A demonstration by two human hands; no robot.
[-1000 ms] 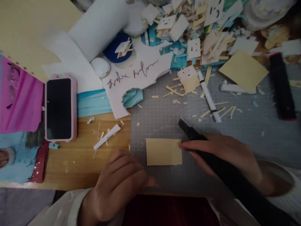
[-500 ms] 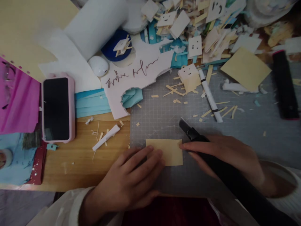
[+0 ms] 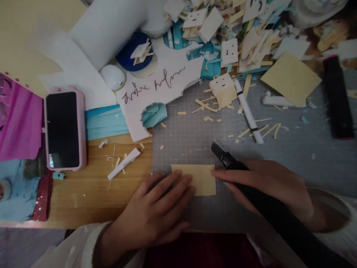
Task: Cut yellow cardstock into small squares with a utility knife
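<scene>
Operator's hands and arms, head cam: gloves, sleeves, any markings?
Left hand and right hand are both bare, no gloves, no markings I can make out. Long, loose off-white sleeves: left sleeve ends in a thicker pale cuff; right sleeve is dim, texture hard to tell.

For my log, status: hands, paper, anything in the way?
Left hand on yellow paper. Right hand gripping black cutter. Paper flat on mat; scraps beyond it.

matt paper slip (image 3: 205, 183), smooth plastic-looking cutter (image 3: 275, 212), grained wood table (image 3: 97, 203), glossy phone screen (image 3: 63, 128)
</scene>
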